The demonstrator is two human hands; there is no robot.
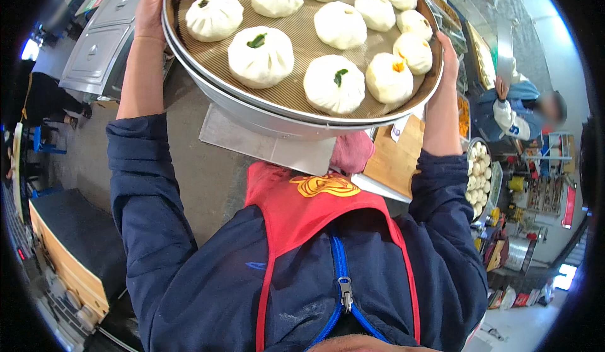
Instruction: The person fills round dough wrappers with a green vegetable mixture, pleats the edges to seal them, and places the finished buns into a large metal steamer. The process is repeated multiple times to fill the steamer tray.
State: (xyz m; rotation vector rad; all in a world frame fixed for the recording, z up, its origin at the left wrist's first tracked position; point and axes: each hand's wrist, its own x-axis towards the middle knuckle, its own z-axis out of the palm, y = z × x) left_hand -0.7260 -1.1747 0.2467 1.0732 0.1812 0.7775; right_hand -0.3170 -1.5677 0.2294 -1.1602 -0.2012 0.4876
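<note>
A round metal steamer tray (264, 104) is held up before me, one hand at each side. My left hand (150, 9) grips its left rim, the fingers partly cut off at the picture's top. On the right, my right hand (448, 61) holds the opposite rim, most of its fingers hidden behind the metal. Several white filled buns (261, 57) sit apart on the ribbed brown liner (293, 31). Some bear green bits on top, and a few at the right bear orange or red bits (398, 66). The tray's far edge is out of view.
Below the tray are a grey slab (264, 137), a pink cloth (352, 151) and a wooden board (394, 158). Another tray of small buns (478, 179) stands at right. A person (510, 109) works beyond it. Metal cabinets (104, 31) and a black-topped counter (75, 234) stand left.
</note>
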